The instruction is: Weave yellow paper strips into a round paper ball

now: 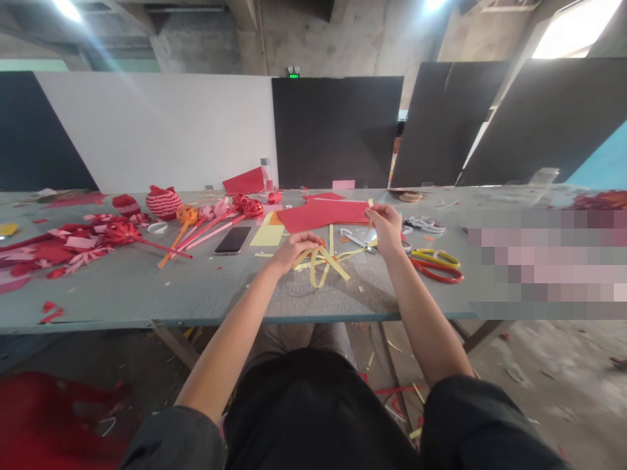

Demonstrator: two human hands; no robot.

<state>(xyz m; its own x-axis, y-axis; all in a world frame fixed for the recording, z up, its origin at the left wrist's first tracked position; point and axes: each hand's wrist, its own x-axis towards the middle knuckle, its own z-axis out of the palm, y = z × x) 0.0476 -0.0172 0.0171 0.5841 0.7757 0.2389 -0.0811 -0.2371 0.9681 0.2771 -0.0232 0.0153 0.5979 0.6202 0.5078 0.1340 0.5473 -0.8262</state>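
Observation:
My left hand (296, 250) pinches a bunch of pale yellow paper strips (321, 274), which curl and fan out below the fingers above the table. A spot of orange shows by the fingertips. To the right, and a little farther off, my right hand (386, 226) has thumb and fingers closed on a narrow yellow paper strip, whose tip sticks up above them. Behind both hands lie red paper sheets (321, 213) and a yellow sheet (267, 235). White-handled scissors (357, 240) rest between the hands, partly covered by strips.
Left of my hands are a phone (233, 241), an orange paper flower (187, 215), red paper flowers (120, 232) and a striped red ball shape (163, 202). Scissors with red and yellow handles (437, 266) lie right of my right wrist. Paper scraps litter the floor.

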